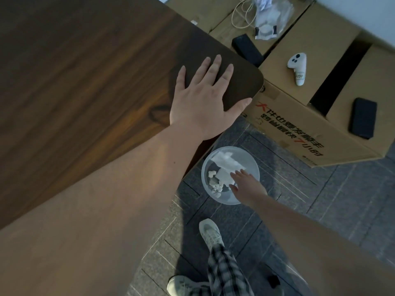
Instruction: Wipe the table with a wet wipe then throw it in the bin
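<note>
The wet wipe (224, 162) is a thin, limp sheet of damp cloth — light enough to drift or cling, with no stiffness of its own, and probably a little tacky against skin while it is wet. It would be best pinched at a corner or bunched into a loose wad; nothing about it can break. At this moment it lies over the inside of the translucent bin (230, 175), draped from the rim at about twelve o'clock down toward the centre, with several smaller crumpled white scraps (214, 184) below it at about seven o'clock.

The right hand (249, 188) hovers over the bin's edge at four o'clock, its fingers (237, 174) spread and released, grasping nothing. Their tips point toward ten o'clock and sit just beside the lower edge of the wipe (whether they brush it cannot be told from this angle). Judging by that, the throw-away step looks done or nearly so.

The left hand (205, 97) rests flat on the dark wooden table (85, 71), palm down near the rounded corner, fingers extended and empty, the thumb hanging over the edge toward three o'clock. The bin stands on the tiled floor (299, 210) just off that corner — at about six o'clock from the left hand.
</note>
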The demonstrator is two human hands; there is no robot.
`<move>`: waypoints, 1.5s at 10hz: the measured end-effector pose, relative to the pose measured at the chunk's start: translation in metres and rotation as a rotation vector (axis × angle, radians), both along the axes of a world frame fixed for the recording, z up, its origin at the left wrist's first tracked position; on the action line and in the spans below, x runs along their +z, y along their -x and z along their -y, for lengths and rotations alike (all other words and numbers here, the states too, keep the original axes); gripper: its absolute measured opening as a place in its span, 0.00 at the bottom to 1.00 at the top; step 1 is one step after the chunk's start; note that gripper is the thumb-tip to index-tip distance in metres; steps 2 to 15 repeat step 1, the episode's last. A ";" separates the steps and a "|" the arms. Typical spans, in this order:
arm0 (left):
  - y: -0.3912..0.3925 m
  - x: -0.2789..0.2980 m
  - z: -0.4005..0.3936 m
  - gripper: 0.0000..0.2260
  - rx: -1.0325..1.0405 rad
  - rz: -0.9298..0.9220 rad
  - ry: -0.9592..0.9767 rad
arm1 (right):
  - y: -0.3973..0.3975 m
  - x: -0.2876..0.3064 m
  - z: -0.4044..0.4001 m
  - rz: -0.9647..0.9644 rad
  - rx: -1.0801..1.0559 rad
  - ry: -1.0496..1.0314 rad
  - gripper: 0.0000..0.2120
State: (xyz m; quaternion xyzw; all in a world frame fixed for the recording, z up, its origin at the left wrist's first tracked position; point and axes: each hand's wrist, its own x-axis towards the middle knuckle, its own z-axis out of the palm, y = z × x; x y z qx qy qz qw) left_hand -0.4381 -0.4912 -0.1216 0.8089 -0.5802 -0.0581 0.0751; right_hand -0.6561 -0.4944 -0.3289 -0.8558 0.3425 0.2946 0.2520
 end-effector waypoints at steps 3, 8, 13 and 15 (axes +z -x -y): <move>0.000 0.001 -0.003 0.34 0.004 -0.018 -0.029 | -0.004 0.026 0.010 0.039 -0.017 -0.076 0.23; 0.000 0.001 -0.003 0.34 0.004 -0.018 -0.029 | -0.004 0.026 0.010 0.039 -0.017 -0.076 0.23; 0.000 0.001 -0.003 0.34 0.004 -0.018 -0.029 | -0.004 0.026 0.010 0.039 -0.017 -0.076 0.23; 0.000 0.001 -0.003 0.34 0.004 -0.018 -0.029 | -0.004 0.026 0.010 0.039 -0.017 -0.076 0.23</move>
